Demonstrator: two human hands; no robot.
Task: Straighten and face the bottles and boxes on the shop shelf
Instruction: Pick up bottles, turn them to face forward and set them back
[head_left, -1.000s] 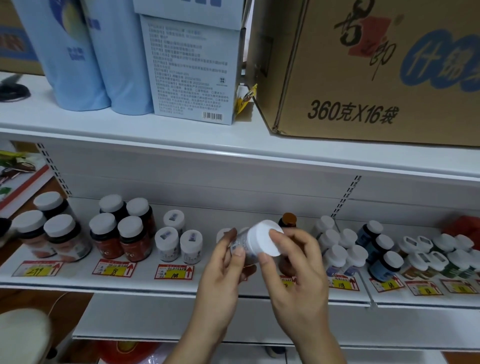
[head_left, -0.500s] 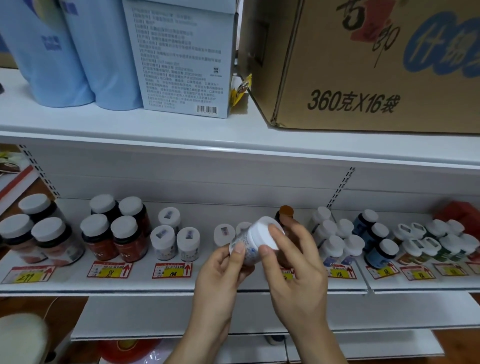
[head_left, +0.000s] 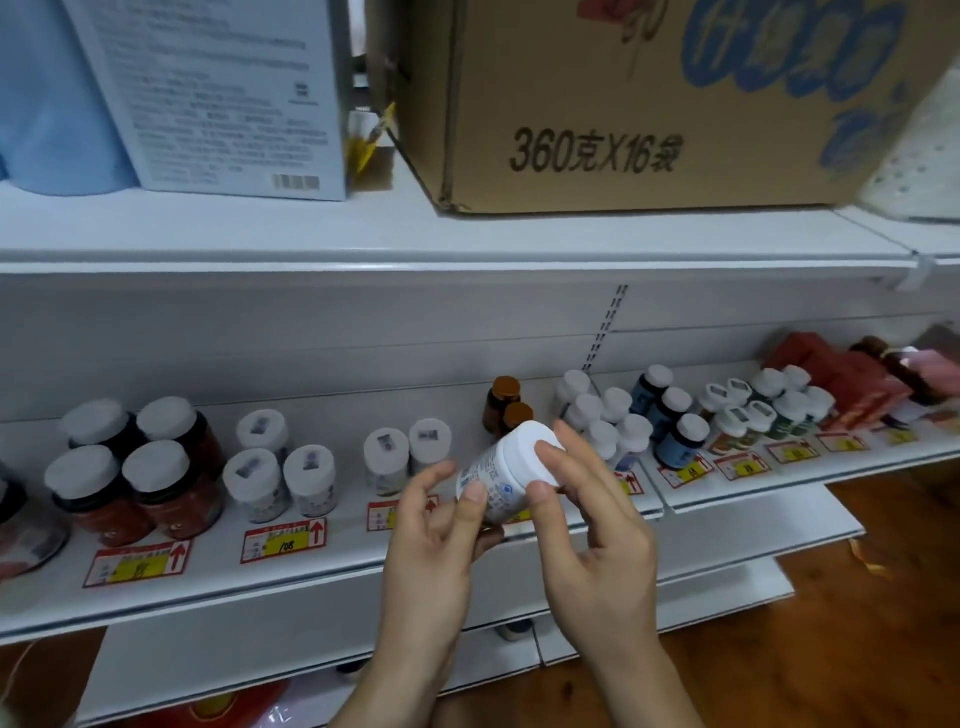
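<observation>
A white plastic bottle (head_left: 501, 475) carries a white cap and blue-printed label. White metal shelves (head_left: 467, 234) hold a brown cardboard carton (head_left: 649, 104) with blue lettering; red-and-yellow price tags (head_left: 284, 540) line the edge.

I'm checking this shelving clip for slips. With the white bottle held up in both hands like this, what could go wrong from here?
1. The white bottle is tilted and held only by fingertips of the left hand and right hand, off the shelf; it may slip and fall.
2. Setting it back, it may knock the two brown bottles standing just behind.
3. The clear bottles beside them stand close together and may topple.
</observation>
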